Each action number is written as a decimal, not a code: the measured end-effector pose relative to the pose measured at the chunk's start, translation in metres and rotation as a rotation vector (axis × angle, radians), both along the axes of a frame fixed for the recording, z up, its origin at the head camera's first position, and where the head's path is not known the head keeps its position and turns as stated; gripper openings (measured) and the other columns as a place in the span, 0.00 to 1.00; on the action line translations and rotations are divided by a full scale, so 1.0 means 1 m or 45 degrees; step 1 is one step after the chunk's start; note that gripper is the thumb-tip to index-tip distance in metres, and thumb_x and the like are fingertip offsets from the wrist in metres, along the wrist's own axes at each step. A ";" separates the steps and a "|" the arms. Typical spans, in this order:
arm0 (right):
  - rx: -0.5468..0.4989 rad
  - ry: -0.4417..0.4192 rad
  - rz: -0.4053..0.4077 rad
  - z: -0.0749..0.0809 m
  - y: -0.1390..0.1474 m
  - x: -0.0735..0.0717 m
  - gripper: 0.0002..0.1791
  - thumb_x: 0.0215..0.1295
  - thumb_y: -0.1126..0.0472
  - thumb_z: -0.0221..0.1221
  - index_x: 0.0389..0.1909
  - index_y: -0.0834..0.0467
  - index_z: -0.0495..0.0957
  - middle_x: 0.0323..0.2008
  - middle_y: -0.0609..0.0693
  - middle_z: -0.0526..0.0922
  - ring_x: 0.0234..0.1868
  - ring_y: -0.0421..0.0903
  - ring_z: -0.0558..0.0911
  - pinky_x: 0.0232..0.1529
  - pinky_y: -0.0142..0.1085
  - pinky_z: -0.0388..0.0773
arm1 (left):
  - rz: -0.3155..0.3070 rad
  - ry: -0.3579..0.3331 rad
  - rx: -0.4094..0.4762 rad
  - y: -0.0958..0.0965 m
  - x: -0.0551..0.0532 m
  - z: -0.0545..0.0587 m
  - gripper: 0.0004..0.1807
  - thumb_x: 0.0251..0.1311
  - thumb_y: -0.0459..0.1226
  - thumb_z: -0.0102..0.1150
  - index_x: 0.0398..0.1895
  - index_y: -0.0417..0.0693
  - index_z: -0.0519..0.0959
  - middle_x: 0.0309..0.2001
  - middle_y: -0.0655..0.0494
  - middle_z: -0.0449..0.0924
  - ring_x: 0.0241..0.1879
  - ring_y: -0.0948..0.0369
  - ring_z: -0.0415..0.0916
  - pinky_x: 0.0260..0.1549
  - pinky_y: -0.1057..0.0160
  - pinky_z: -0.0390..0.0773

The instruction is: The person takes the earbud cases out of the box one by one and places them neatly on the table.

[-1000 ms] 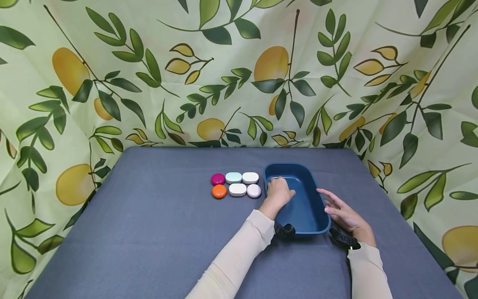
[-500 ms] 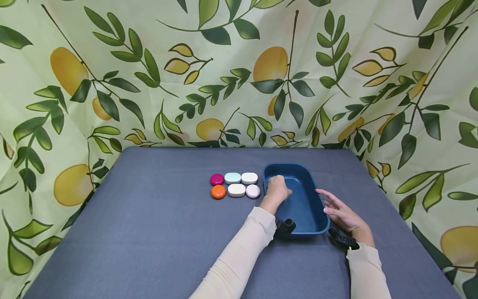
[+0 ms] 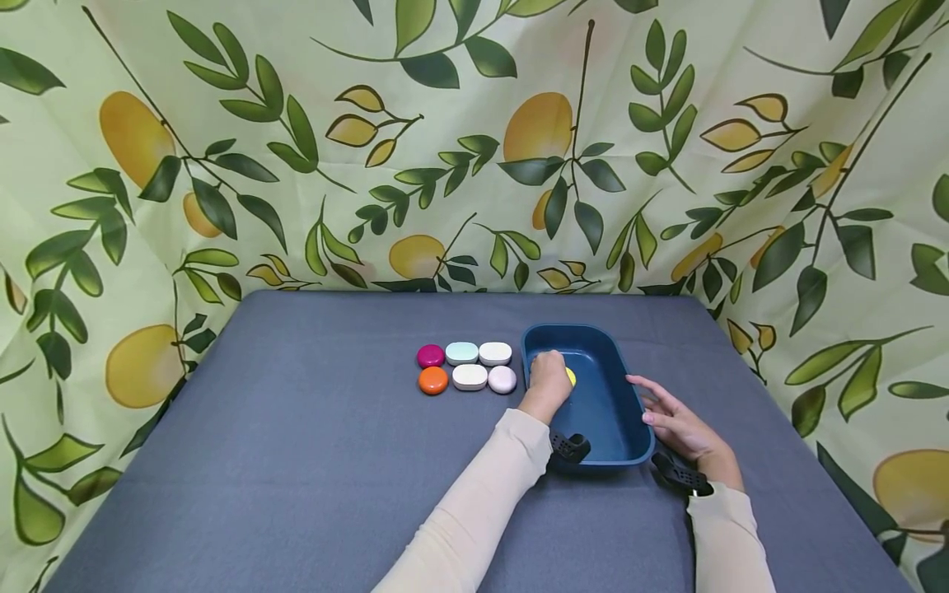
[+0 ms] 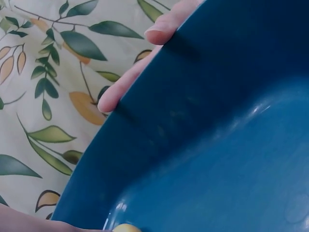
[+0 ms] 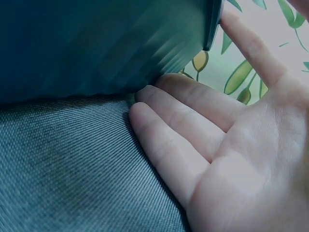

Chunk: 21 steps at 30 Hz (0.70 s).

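My left hand (image 3: 549, 384) reaches down inside a dark blue rectangular bin (image 3: 608, 449), near its left wall. Its fingers are curled, and a small rounded yellow piece, like a soap bar (image 3: 571, 376), peeks out at their right side. The left wrist view catches a sliver of that yellow bar (image 4: 127, 228) beside the hand's edge, low in the frame. My right hand (image 3: 685, 424) touches the bin's right side. Two of its fingertips lap over the rim, while other fingers (image 5: 178, 113) lie fairly straight against the outer wall, close to the tabletop.
Left of the bin, two short rows of smooth rounded bars lie close together: magenta (image 3: 431, 356), pale blue (image 3: 462, 353), white (image 3: 495, 354), orange (image 3: 433, 380), another white (image 3: 470, 377) and pale lilac (image 3: 502, 380). A grey cloth (image 3: 296, 461) covers the table; leaf-print fabric hangs behind.
The left hand has turned slightly inside the bin, and the yellow bar has come into sight beside its fingers. The right hand and the rows of bars have stayed put.
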State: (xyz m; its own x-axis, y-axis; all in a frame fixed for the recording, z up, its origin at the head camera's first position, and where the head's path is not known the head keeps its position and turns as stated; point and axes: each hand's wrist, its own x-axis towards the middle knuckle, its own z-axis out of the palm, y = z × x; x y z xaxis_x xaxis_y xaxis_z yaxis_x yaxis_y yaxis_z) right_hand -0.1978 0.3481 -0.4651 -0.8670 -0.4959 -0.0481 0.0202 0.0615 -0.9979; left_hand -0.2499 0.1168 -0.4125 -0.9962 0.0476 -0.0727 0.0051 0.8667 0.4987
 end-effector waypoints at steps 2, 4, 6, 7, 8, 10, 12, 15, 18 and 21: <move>0.004 -0.005 -0.005 0.000 0.000 0.000 0.31 0.72 0.65 0.48 0.71 0.42 0.56 0.58 0.26 0.69 0.55 0.26 0.75 0.51 0.27 0.79 | 0.017 -0.012 0.014 0.000 -0.001 0.000 0.17 0.47 0.37 0.73 0.41 0.42 0.83 0.37 0.50 0.84 0.33 0.59 0.77 0.30 0.68 0.76; 0.010 -0.011 -0.009 0.001 0.000 0.001 0.31 0.72 0.65 0.48 0.71 0.42 0.56 0.58 0.26 0.69 0.55 0.26 0.75 0.51 0.27 0.79 | 0.028 -0.021 0.023 0.001 -0.002 0.000 0.21 0.41 0.37 0.77 0.41 0.42 0.83 0.37 0.51 0.84 0.33 0.59 0.77 0.31 0.67 0.78; 0.015 -0.016 -0.014 0.001 0.000 0.001 0.30 0.72 0.64 0.49 0.71 0.41 0.56 0.58 0.26 0.69 0.55 0.26 0.75 0.51 0.27 0.79 | 0.029 -0.030 0.048 0.001 -0.002 0.000 0.23 0.39 0.37 0.78 0.42 0.42 0.83 0.38 0.51 0.84 0.34 0.59 0.78 0.33 0.67 0.79; 0.016 -0.017 -0.015 0.000 -0.001 0.001 0.30 0.71 0.64 0.49 0.71 0.41 0.56 0.57 0.25 0.69 0.55 0.26 0.75 0.51 0.27 0.79 | 0.023 -0.030 0.062 0.000 -0.001 0.001 0.24 0.39 0.37 0.78 0.43 0.41 0.83 0.39 0.51 0.84 0.35 0.59 0.78 0.34 0.67 0.79; 0.015 -0.019 -0.015 0.000 -0.001 0.001 0.30 0.71 0.64 0.49 0.71 0.41 0.56 0.57 0.25 0.69 0.55 0.26 0.76 0.51 0.27 0.79 | 0.018 -0.024 0.076 0.000 -0.002 0.001 0.24 0.39 0.36 0.79 0.43 0.42 0.83 0.39 0.51 0.84 0.34 0.59 0.78 0.34 0.67 0.79; 0.010 -0.019 -0.015 0.000 -0.001 0.000 0.30 0.71 0.64 0.49 0.71 0.41 0.57 0.57 0.25 0.70 0.55 0.26 0.76 0.51 0.27 0.79 | -0.018 -0.008 0.094 -0.002 -0.001 0.003 0.24 0.39 0.37 0.78 0.44 0.43 0.84 0.40 0.52 0.85 0.35 0.60 0.77 0.35 0.68 0.79; 0.002 -0.021 -0.015 0.000 -0.001 0.000 0.30 0.71 0.65 0.49 0.70 0.41 0.57 0.57 0.26 0.70 0.55 0.26 0.76 0.51 0.28 0.79 | -0.083 0.024 0.099 -0.004 -0.001 0.006 0.23 0.40 0.38 0.78 0.43 0.44 0.85 0.41 0.53 0.85 0.36 0.61 0.77 0.35 0.69 0.78; 0.004 -0.028 -0.016 0.001 -0.001 0.000 0.31 0.71 0.64 0.49 0.71 0.40 0.56 0.57 0.26 0.70 0.55 0.27 0.76 0.51 0.28 0.79 | -0.185 0.061 0.122 -0.008 -0.001 0.012 0.24 0.41 0.39 0.78 0.46 0.46 0.85 0.44 0.54 0.85 0.40 0.61 0.77 0.37 0.70 0.77; 0.030 -0.037 -0.028 0.001 -0.001 0.000 0.31 0.71 0.63 0.49 0.71 0.40 0.55 0.57 0.26 0.69 0.54 0.26 0.76 0.51 0.28 0.79 | -0.266 0.065 0.155 -0.013 0.000 0.017 0.26 0.43 0.40 0.77 0.49 0.47 0.84 0.48 0.54 0.85 0.45 0.60 0.77 0.40 0.70 0.77; 0.072 -0.043 -0.047 0.002 -0.002 0.000 0.32 0.71 0.62 0.50 0.72 0.41 0.54 0.56 0.26 0.67 0.54 0.25 0.75 0.51 0.28 0.79 | -0.347 0.072 0.191 -0.018 0.000 0.021 0.28 0.46 0.41 0.75 0.53 0.46 0.82 0.51 0.54 0.84 0.47 0.60 0.77 0.41 0.71 0.76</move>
